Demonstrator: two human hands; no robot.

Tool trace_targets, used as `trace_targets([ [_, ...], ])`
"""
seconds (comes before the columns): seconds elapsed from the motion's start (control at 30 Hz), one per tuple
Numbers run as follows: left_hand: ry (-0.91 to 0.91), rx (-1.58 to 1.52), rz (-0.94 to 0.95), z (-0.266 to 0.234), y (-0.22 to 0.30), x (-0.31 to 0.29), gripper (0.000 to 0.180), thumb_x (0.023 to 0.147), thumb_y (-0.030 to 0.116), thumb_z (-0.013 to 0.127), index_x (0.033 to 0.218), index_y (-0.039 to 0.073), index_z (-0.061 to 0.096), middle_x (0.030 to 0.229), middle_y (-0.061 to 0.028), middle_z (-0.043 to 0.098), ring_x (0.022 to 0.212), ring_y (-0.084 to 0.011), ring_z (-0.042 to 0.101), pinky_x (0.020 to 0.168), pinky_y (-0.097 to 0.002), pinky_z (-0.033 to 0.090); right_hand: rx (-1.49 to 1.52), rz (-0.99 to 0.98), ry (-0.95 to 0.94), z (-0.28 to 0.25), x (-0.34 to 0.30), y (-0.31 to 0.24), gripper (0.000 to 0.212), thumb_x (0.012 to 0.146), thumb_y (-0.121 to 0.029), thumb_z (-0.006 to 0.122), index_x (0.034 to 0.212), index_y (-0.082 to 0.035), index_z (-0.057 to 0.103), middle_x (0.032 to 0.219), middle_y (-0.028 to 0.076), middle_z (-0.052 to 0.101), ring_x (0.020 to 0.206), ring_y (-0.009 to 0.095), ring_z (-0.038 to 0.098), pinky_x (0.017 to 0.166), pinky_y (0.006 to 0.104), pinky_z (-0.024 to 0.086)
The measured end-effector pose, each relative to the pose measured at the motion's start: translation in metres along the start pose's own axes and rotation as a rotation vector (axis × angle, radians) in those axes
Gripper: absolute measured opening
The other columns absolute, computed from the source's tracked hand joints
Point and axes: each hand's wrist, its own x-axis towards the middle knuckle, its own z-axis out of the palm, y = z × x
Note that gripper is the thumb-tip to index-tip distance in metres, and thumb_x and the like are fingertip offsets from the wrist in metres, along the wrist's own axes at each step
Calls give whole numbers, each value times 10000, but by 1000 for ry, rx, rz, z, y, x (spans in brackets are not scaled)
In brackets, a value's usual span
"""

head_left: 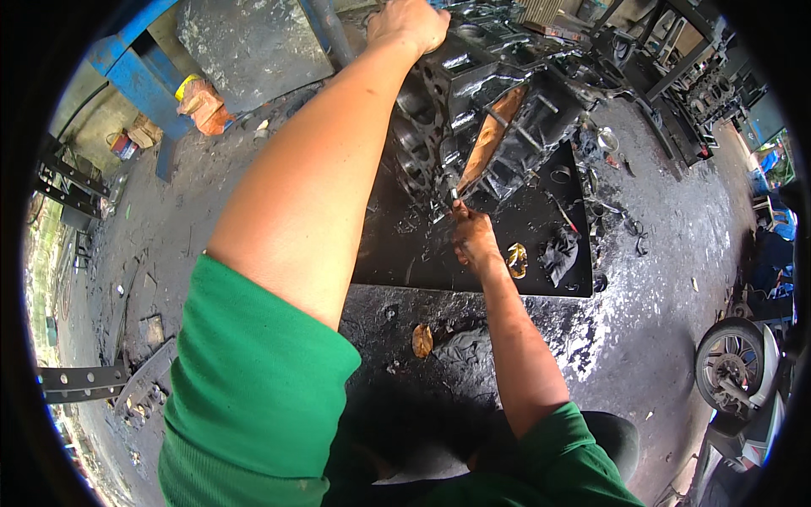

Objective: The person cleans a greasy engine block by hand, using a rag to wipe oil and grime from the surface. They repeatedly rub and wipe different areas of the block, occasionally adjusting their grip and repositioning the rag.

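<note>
A dark, oily engine block (528, 152) rests tilted on a black tray (405, 264). An orange-brown area (492, 139) shows inside a long opening in its near side. My left arm reaches far forward, and my left hand (407, 27) is curled at the block's far upper edge, its fingertips partly hidden. Lower down, my right hand (475, 237) is closed around a small tool with a short, shiny metal tip (454, 194). That tip meets the block's lower corner. The tool's exact kind cannot be made out, since my fingers cover its handle.
On the tray lie a dark crumpled rag (560, 253) and a shiny amber piece (516, 260). A brown scrap (422, 340) is on the oily floor. Blue metal framing (139, 80) stands at far left, a wheel (730, 365) at right, and more engine parts (708, 93) at far right.
</note>
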Motion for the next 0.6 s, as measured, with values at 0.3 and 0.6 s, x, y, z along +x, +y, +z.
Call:
trace_targets([
  [0.3, 16, 12, -9, -1, 0, 1, 487, 915, 422, 573, 1112, -9, 682, 1170, -266, 646, 1106, -407, 624, 950, -473, 501, -450, -182, 3, -6, 32, 59, 427, 991, -442, 525, 1157, -62, 628, 718, 143, 612, 546, 240, 587, 503, 363, 470],
  [0.6, 22, 95, 27, 23, -15, 28, 510, 883, 505, 536, 1188, 128, 696, 1242, -175, 652, 1184, -346, 603, 1012, -436, 464, -302, -323, 122, 8, 5, 79, 298, 944, -200, 523, 1165, -19, 609, 1034, 249, 656, 999, 406, 630, 851, 459, 509],
])
